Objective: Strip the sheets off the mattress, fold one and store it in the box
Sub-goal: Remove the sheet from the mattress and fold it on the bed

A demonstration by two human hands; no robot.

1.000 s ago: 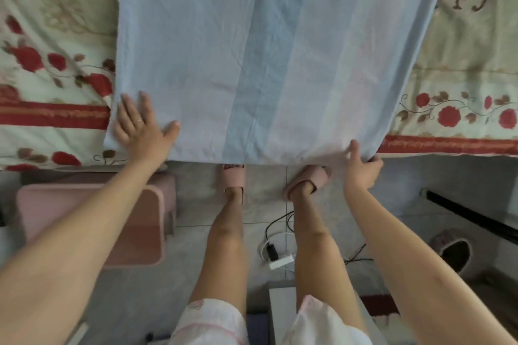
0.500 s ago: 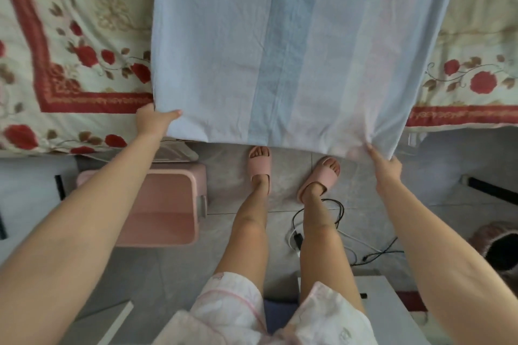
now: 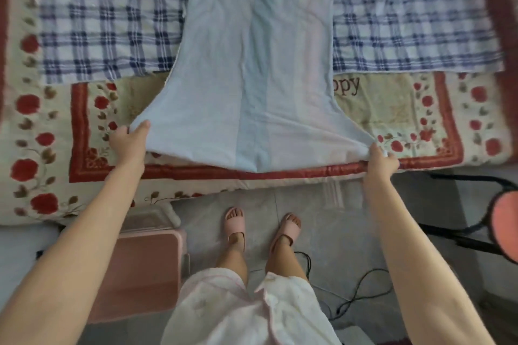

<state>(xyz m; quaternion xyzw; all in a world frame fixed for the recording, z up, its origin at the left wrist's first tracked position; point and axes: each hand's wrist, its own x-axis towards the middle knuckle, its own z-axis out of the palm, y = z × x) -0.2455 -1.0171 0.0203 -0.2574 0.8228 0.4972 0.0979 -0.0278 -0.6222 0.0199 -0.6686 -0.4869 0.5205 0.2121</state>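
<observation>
Near the feet, perhaps the box (image 3: 140,269), too blurred to confirm. Gripping near corners of the striped sheet (image 3: 252,78) with left hand (image 3: 127,144) and right hand (image 3: 381,159), spread taut over the floral quilt (image 3: 420,109). Mid-fold; next, probably carrying both corners evenly to the far edge.

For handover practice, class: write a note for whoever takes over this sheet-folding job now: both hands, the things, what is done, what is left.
Left hand grips the near left corner of the pale blue sheet; right hand pinches the near right corner.
It lies across the plaid sheet and floral quilt.
Pink box on the floor, left.
Done: seemingly folded to a strip.
Left: finish folding, store it.
</observation>
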